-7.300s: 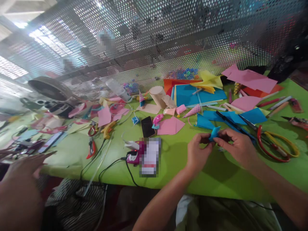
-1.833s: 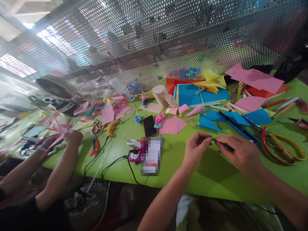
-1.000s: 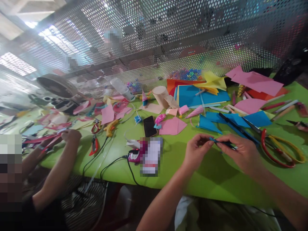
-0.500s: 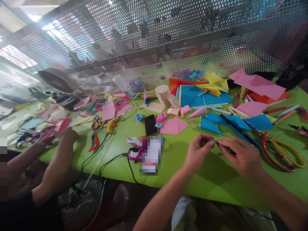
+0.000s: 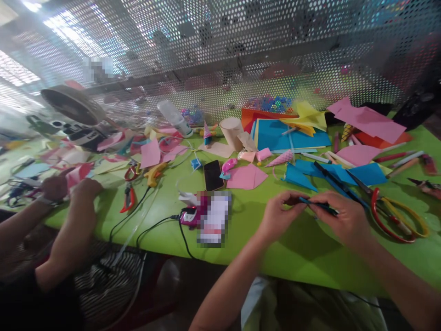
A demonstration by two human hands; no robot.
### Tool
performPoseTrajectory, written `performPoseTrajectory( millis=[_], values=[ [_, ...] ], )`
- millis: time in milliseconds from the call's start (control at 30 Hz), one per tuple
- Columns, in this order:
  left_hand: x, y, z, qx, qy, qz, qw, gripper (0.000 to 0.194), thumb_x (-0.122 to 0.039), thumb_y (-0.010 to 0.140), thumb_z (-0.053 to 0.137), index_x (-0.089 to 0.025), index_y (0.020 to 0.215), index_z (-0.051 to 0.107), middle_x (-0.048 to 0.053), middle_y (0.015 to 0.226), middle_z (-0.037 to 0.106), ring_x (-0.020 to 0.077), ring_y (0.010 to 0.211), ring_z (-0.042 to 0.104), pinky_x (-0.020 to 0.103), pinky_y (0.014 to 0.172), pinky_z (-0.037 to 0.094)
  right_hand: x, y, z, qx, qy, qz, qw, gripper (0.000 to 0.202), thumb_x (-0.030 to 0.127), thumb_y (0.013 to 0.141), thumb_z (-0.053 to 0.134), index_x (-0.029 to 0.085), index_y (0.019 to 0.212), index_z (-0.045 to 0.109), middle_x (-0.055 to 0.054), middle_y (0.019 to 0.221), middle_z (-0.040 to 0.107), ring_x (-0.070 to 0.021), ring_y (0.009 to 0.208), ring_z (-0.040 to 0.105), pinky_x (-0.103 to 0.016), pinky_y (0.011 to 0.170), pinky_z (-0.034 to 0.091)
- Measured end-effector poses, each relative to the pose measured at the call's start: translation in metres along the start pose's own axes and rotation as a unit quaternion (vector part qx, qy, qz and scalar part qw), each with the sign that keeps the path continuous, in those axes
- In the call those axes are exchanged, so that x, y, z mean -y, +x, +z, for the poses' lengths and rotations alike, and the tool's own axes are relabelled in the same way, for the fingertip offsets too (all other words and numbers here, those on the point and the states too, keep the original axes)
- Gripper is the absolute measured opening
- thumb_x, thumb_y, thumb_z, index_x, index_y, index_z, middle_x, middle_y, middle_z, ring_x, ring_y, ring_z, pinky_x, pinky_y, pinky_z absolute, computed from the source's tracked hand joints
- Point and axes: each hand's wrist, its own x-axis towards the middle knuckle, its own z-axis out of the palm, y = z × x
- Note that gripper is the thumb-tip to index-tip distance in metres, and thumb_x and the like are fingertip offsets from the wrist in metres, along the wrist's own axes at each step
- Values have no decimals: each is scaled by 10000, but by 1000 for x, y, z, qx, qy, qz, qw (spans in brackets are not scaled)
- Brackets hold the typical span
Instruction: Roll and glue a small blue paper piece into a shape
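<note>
My left hand [image 5: 279,216] and my right hand [image 5: 344,219] meet above the green table's near side. Between their fingertips is a narrow blue strip [image 5: 304,200], thin and soft-looking; whether it is felt or paper I cannot tell. Each hand pinches it with thumb and fingers, and its right part runs under my right fingers. Just beyond the hands lies a rolled blue piece [image 5: 299,178] with flat blue scraps [image 5: 368,174]. To the right, scissors with red handles [image 5: 375,216] rest beside a yellow-handled pair [image 5: 423,218].
Left of my hands are a blurred-out phone [image 5: 215,220], a dark phone [image 5: 213,175], a yellow glue gun [image 5: 155,174] and red-handled pliers [image 5: 128,198]. A co-worker's arms [image 5: 77,216] reach in at left. Blue sheets [image 5: 292,134] and a perforated metal screen [image 5: 213,59] stand behind.
The view has shifted slightly. More of the blue strip shows between my fingers, and my hands hold it a little flatter. The co-worker's hands have moved a little among the pink pieces.
</note>
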Motion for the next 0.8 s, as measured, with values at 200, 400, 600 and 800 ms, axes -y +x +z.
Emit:
performPoseTrajectory(
  millis=[200, 400, 600, 800],
  values=[
    [2, 0, 1, -26, 16, 17, 999, 169, -329, 868, 847, -189, 958, 821, 58, 904, 802, 188, 849, 707, 308, 833, 556, -2, 2, -1, 29, 34, 82, 996, 109, 368, 972, 743, 270, 980, 792, -33, 895, 815, -245, 781, 768, -396, 750, 611],
    [7, 1, 4, -24, -43, -30, 998, 222, -354, 854, 863, -167, 944, 783, 55, 890, 778, 173, 832, 687, 302, 829, 543, -2, -5, 3, -4, -37, 36, 999, 55, 322, 1006, 723, 282, 1015, 760, -13, 900, 831, -228, 765, 787, -368, 717, 611],
    [11, 3, 6, -16, -98, -54, 994, 298, -389, 835, 898, -161, 966, 758, 32, 883, 742, 147, 823, 666, 280, 824, 517, -3, -7, 6, -34, -103, -59, 992, 60, 267, 1038, 696, 272, 1087, 729, -38, 989, 854, -237, 885, 825, -357, 782, 633],
    [17, 4, 9, -1, -156, -66, 986, 466, -514, 780, 941, -150, 1004, 755, 43, 912, 734, 167, 859, 687, 315, 864, 549, -7, -10, 9, -41, -103, -39, 993, 38, 286, 1039, 695, 276, 1052, 729, -25, 971, 850, -225, 851, 819, -333, 739, 622]
  ],
)
